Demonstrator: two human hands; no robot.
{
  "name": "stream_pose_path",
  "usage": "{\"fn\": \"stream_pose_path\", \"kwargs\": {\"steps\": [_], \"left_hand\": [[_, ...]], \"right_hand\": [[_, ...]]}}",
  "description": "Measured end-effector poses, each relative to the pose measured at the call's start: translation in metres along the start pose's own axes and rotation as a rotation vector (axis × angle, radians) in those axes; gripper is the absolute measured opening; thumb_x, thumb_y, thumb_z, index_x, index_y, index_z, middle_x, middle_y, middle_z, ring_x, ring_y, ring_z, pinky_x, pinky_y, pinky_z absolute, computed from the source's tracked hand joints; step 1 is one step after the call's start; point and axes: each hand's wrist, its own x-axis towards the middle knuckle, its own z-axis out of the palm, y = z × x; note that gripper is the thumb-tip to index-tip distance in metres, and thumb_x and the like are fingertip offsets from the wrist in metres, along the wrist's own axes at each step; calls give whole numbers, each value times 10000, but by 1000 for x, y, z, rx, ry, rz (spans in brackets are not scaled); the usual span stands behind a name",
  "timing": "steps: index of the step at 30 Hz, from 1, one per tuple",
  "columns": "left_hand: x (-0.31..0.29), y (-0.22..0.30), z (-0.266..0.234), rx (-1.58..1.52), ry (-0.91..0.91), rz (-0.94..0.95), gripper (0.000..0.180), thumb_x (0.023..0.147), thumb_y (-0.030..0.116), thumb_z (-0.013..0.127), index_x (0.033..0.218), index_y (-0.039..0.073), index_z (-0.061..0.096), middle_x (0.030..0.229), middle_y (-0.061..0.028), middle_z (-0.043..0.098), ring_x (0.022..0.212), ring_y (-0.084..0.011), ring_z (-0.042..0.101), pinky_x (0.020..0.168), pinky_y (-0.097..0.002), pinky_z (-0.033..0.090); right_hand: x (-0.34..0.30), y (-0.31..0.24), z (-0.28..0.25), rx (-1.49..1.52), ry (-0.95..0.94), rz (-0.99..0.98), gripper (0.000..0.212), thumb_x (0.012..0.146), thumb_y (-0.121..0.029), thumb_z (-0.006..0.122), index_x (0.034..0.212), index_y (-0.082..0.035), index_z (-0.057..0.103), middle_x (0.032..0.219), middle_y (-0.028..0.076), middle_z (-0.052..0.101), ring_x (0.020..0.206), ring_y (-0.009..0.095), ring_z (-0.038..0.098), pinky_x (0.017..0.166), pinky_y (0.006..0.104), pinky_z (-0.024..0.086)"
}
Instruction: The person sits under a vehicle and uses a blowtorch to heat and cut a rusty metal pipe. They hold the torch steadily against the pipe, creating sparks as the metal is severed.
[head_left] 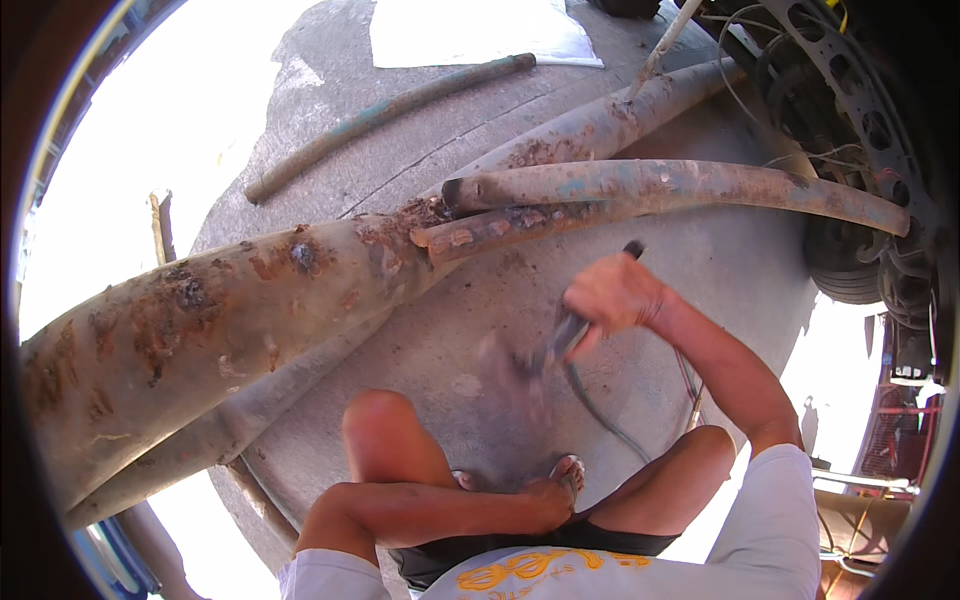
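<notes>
My right hand (615,295) is closed around the dark handle of a hammer-like tool (568,330), over the floor in front of my knees. The tool's black butt end sticks out above the fist, and its other end is smeared by motion. My left forearm lies across my lap, with my left hand (548,505) low by my sandalled foot (570,472); its fingers cannot be made out. Beyond the hands runs a thick rusty pipe (250,290), scarred with brown patches and weld-like lumps. Two thinner pipes meet it: an upper curved pipe (640,182) and a short rusty piece (490,230) beneath.
A loose pipe (390,110) lies on the concrete floor (340,70) beyond the thick one. A white sheet (480,35) is at the far edge. On the right stands dark machinery with a tyre (845,270). A cable (600,415) curves across the floor near my right knee.
</notes>
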Motion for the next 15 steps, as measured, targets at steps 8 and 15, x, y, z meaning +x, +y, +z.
{"fn": "stream_pose_path", "kwargs": {"steps": [8, 15], "left_hand": [[-4, 1, -5, -56, -226, 1, 249, 917, 202, 736, 1086, 64, 856, 1113, -155, 825, 1020, -330, 811, 823, -482, 656], [0, -7, 9, -55, -183, 89, 240, 943, 225, 679, 992, 63, 849, 1016, -157, 830, 912, -346, 821, 773, -481, 649]], "right_hand": [[-96, 11, 92, 115, -496, 939, 829, 917, -805, 650, 860, 9, 801, 829, 265, 751, 840, 456, 760, 774, 525, 597], [-93, -62, 80, 344, -591, 721, 841, 885, -831, 655, 880, 1, 782, 751, 249, 728, 818, 474, 749, 794, 537, 598]]}}
